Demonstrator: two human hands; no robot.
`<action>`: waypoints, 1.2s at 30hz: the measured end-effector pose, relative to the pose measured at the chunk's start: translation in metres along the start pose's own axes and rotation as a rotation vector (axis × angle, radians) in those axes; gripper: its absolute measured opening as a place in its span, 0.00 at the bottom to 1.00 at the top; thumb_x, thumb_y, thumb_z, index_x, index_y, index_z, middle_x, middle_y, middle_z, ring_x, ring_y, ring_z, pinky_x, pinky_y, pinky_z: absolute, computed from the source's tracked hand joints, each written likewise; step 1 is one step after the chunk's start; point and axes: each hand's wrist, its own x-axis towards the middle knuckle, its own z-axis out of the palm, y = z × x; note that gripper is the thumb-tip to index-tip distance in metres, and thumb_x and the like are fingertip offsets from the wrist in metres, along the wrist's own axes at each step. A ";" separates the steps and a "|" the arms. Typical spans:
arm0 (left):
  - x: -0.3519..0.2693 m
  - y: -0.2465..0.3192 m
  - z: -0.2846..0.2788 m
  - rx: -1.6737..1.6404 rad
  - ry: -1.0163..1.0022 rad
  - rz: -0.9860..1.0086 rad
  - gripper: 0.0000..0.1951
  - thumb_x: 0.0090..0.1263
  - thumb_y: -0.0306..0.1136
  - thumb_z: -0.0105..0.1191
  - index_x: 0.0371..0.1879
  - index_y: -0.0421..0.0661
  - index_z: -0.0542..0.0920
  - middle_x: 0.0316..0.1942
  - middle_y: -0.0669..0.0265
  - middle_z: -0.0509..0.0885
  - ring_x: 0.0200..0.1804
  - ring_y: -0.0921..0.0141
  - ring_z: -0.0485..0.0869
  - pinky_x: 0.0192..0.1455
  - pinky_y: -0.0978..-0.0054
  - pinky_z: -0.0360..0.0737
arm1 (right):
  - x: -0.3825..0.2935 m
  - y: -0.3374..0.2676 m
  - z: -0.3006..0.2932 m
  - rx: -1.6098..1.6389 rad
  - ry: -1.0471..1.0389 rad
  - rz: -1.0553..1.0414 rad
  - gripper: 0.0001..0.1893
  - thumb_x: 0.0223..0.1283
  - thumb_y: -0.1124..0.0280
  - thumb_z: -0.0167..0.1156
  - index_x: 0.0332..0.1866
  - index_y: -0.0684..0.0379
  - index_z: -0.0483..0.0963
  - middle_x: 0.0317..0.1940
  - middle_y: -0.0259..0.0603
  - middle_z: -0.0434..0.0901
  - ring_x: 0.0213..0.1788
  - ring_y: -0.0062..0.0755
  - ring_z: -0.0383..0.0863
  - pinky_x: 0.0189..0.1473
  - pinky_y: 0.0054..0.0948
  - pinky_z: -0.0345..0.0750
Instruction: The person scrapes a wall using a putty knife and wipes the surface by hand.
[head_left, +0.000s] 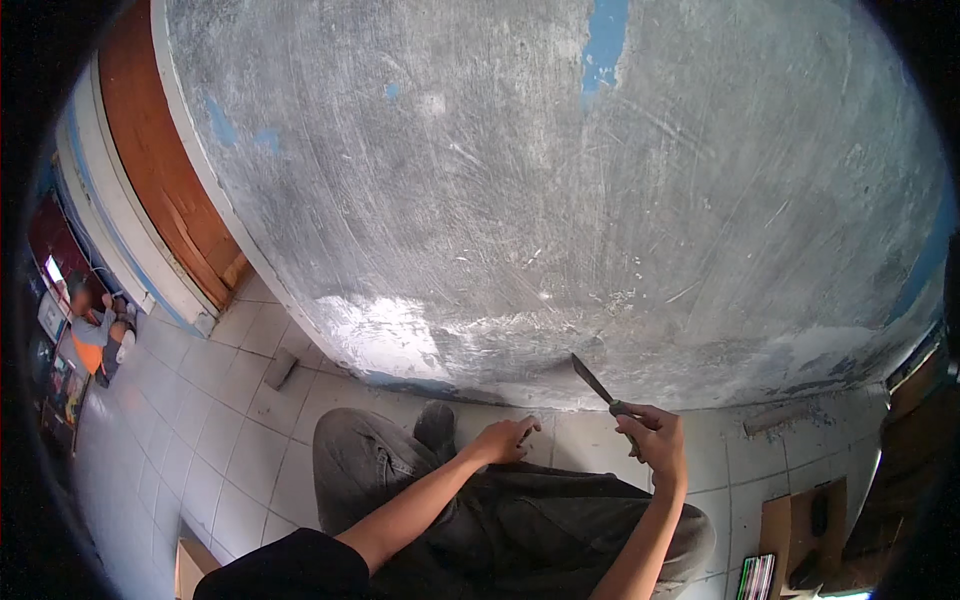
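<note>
A knife-like scraper (594, 381) with a dark blade and a greenish handle is held in my right hand (656, 436). Its tip points up and left, at or just before the lower part of a grey, scraped wall (525, 225). Whether the blade touches the wall, I cannot tell. Over my lap, my left hand (504, 442) has its fingers bent, and a small dark patch shows between them that may be shadow or an object. Near the wall's foot are pale bare patches (390, 334) and scratched marks. Remnants of blue paint (606, 45) show higher up.
White floor tiles (225, 420) surround my crossed legs. A grey block (281, 369) lies left, near a wooden door (161, 150). At right are a flat strip (776, 420) among debris and a piece of cardboard (806, 525). Another person (97, 334) sits far left.
</note>
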 end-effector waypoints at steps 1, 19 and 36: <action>0.000 0.000 -0.001 -0.009 -0.004 -0.006 0.24 0.51 0.29 0.54 0.50 0.52 0.66 0.34 0.59 0.78 0.38 0.55 0.77 0.39 0.57 0.72 | 0.000 0.000 0.001 -0.002 -0.004 -0.009 0.13 0.49 0.72 0.64 0.41 0.63 0.79 0.20 0.36 0.79 0.12 0.14 0.65 0.12 0.16 0.60; 0.001 -0.002 0.002 0.001 0.012 0.025 0.23 0.52 0.30 0.53 0.50 0.53 0.66 0.32 0.59 0.78 0.37 0.56 0.77 0.38 0.58 0.72 | 0.002 -0.005 -0.003 -0.003 0.011 0.019 0.14 0.46 0.73 0.63 0.41 0.62 0.80 0.21 0.37 0.80 0.17 0.16 0.71 0.17 0.19 0.68; 0.001 -0.005 0.004 0.053 0.031 0.070 0.23 0.51 0.31 0.55 0.49 0.50 0.68 0.27 0.60 0.77 0.33 0.56 0.78 0.35 0.59 0.72 | -0.016 0.022 -0.054 -0.640 0.072 0.412 0.24 0.54 0.60 0.54 0.56 0.59 0.66 0.32 0.49 0.81 0.29 0.43 0.81 0.36 0.37 0.76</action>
